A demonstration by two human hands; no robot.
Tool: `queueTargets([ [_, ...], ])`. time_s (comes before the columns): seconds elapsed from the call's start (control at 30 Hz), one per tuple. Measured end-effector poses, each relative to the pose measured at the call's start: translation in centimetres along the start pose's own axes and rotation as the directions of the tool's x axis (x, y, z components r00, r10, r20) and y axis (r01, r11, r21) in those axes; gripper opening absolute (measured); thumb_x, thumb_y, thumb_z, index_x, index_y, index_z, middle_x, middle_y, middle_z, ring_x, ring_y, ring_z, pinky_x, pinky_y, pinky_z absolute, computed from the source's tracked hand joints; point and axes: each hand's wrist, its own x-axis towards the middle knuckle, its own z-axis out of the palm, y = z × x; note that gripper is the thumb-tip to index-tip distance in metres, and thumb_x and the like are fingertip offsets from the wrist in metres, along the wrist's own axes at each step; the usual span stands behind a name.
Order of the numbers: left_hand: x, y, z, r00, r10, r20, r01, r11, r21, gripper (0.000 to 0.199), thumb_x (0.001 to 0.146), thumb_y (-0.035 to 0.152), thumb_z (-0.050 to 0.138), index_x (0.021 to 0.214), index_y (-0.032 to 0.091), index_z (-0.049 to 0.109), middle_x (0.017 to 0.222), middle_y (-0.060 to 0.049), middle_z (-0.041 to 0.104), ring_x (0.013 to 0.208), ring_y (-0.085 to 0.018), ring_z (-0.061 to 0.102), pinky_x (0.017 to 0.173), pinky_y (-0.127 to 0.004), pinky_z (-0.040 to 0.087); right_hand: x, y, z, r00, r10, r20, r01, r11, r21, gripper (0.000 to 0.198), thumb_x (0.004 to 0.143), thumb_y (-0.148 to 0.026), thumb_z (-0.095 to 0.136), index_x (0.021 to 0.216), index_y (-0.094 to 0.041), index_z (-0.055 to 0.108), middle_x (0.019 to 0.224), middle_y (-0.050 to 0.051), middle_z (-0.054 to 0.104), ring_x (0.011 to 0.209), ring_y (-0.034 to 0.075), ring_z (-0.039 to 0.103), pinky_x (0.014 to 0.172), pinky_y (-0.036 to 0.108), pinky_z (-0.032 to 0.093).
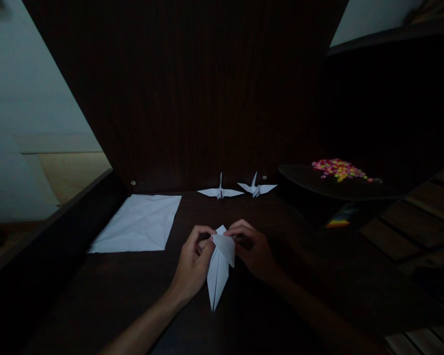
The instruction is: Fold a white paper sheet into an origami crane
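Folding origami paper point(222, 261), apparently, short of the surface's point(194, 213) far edge.
My hands point(196, 254) pinch it, fingers closed; even creasing seems needed.

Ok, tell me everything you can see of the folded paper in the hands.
The folded paper is white and looks thin and crisply creased. Its long lower part tapers towards the person, with a slit down the middle to a narrow, split tip. A broader flap lies across the upper part, and a small peak shows between the hands. The left hand and right hand grip its upper sides. It is above the dark tabletop; contact is unclear.
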Motion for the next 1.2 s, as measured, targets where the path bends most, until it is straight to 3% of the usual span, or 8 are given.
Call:
queueTargets([
  [0.43, -0.03, -0.22, 0.11, 0.999, -0.034, -0.015, 0.033, 0.997, -0.063, 0.028, 0.083, 0.043, 0.057, 0.097, 0.020, 0.049, 0.053, 0.007, 0.046, 0.043, -0.008, 0.037, 0.042, -0.016, 0.026, -0.10, -0.41, -0.12, 1.000, 0.008, -0.013, -0.008, 0.999, 0.036, 0.016, 0.083, -0.035, 0.063, 0.088, -0.021, 0.069, 0.087, 0.004, 0.059, 0.076, 0.016, 0.056, 0.062, 0.026, 0.043],
  [0.77, 0.22, -0.46, -0.18, 1.000, -0.002, 0.003, 0.001, 0.999, 0.034, 0.029, 0.082, 0.043, 0.058, 0.087, 0.015, 0.061, 0.057, 0.004, 0.049, 0.049, -0.009, 0.038, 0.045, -0.018, 0.026, -0.30, -0.07, 0.19, 0.999, -0.042, -0.003, 0.041, 0.998, -0.056, 0.009, 0.084, -0.025, 0.060, 0.084, -0.021, 0.068, 0.083, 0.002, 0.057, 0.072, 0.014, 0.055, 0.063, 0.025, 0.042],
  [1.0, 0.04, -0.36, -0.07, 0.999, -0.034, 0.005, 0.034, 0.996, -0.079, 0.035, 0.076, 0.048, 0.064, 0.085, 0.015, 0.059, 0.053, 0.004, 0.050, 0.045, -0.008, 0.035, 0.043, -0.018, 0.025, -0.36, -0.38, -0.20, 0.998, -0.069, 0.001, 0.069, 0.998, -0.012, 0.011, 0.083, -0.027, 0.062, 0.083, -0.021, 0.070, 0.084, 0.004, 0.060, 0.079, 0.017, 0.059, 0.069, 0.028, 0.045],
  [1.2, -0.22, -0.73, 0.00, 0.996, -0.060, 0.069, 0.071, 0.983, -0.170, 0.039, 0.074, 0.050, 0.068, 0.087, 0.015, 0.058, 0.054, 0.004, 0.050, 0.045, -0.007, 0.036, 0.044, -0.018, 0.025, -0.06, -0.71, -0.42, 0.998, 0.047, -0.031, -0.045, 0.997, 0.067, 0.028, 0.085, -0.036, 0.060, 0.063, -0.018, 0.066, 0.075, 0.004, 0.060, 0.069, 0.015, 0.057, 0.062, 0.027, 0.045],
])
